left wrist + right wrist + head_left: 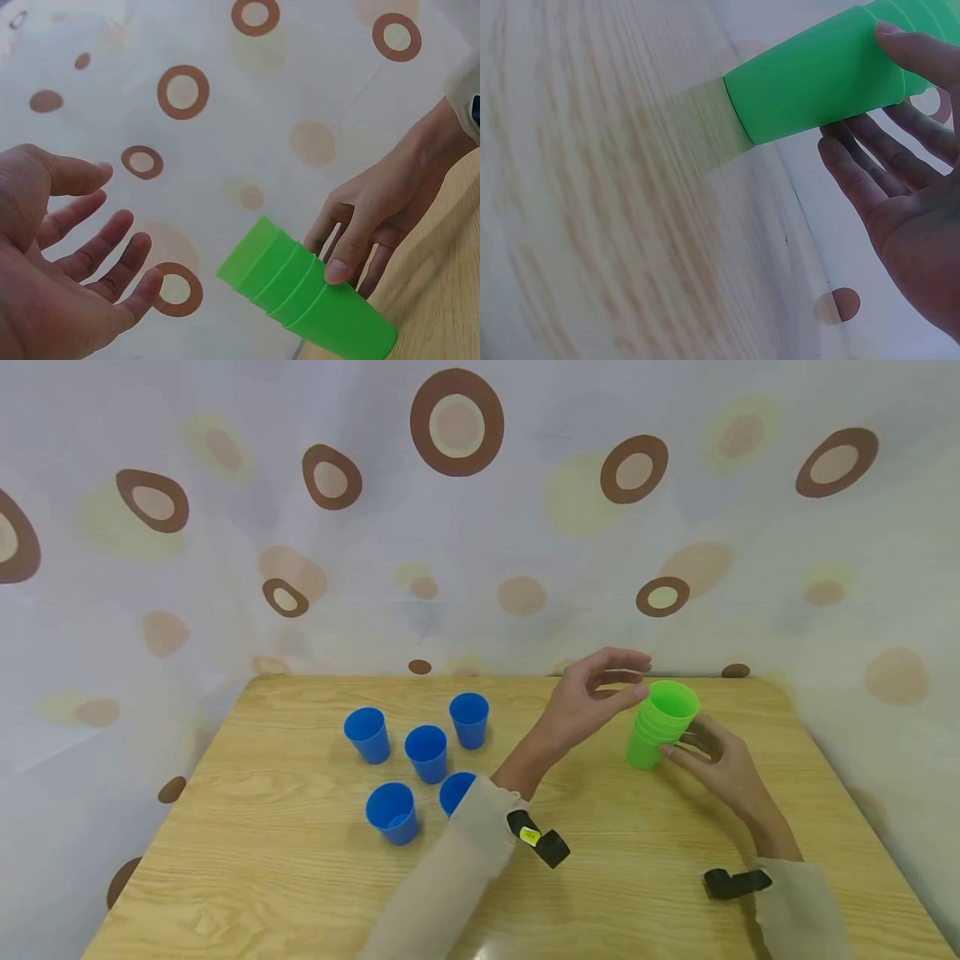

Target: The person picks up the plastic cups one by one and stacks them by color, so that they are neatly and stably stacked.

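Observation:
A stack of several green plastic cups, nested mouth up, stands at the right of the wooden table. My right hand holds the stack from its right side, the thumb on the near wall and the fingers round the far side. To the upper left of the stack's rim hovers my left hand, fingers loosely bent and apart. In the left wrist view a gap shows between this left hand and the cups. The right wrist view shows the stack's base at the table surface.
Several blue cups stand separately, mouth up, left of centre; one blue cup is partly covered by the left sleeve. Another blue cup is nearest the front. A patterned curtain hangs behind the table and along its sides.

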Motion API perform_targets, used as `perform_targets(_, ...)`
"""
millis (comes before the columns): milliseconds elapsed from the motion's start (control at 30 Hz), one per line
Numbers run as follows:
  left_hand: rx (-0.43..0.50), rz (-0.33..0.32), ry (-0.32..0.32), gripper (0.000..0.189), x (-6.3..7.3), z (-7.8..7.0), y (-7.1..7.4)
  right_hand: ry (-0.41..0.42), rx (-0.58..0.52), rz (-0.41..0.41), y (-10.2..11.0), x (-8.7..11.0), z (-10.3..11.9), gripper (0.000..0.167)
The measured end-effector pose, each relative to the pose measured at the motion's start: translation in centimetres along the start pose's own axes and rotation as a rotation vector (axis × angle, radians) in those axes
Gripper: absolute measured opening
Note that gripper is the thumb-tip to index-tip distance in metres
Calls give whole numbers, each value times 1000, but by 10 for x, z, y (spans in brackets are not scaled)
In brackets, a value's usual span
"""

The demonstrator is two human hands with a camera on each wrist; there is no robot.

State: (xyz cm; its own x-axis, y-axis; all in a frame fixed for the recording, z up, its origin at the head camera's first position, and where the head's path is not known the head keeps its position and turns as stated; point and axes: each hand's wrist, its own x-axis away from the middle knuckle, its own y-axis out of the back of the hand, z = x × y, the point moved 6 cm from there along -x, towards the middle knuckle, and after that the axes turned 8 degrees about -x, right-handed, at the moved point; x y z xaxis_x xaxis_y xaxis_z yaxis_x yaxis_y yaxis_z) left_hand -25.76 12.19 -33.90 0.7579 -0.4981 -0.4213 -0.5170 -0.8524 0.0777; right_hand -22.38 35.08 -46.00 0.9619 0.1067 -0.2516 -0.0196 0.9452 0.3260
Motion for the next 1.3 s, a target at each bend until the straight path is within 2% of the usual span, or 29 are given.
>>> perform_targets(267, -22, 8, -9, 34, 11, -6, 8, -14, 13, 5, 4, 2, 0, 63)
perform_targets(400, -35, 24, -1, 36, 18, -8, 13, -14, 19, 5, 9, 4, 8, 57)
perform_targets(767, -111, 32, 22, 39, 39, -15, 38, 105, 30, -53, 31, 6, 43, 56)
perform_targets(933, -135, 41, 28, 42, 49, -20, 47, 118, -58, -49, 35, 8, 53, 58)
perform_targets(1067, -137, 42, 17, 44, 57, -33, 52, 139, -127, -44, 36, 7, 58, 59)
perform_targets(1233, -149, 30, -2, 44, 72, -61, 56, 160, -126, -52, 36, 9, 63, 59)
perform_targets(1300, -174, 11, -5, 43, 78, -63, 61, 174, -114, -61, 36, 10, 66, 59)
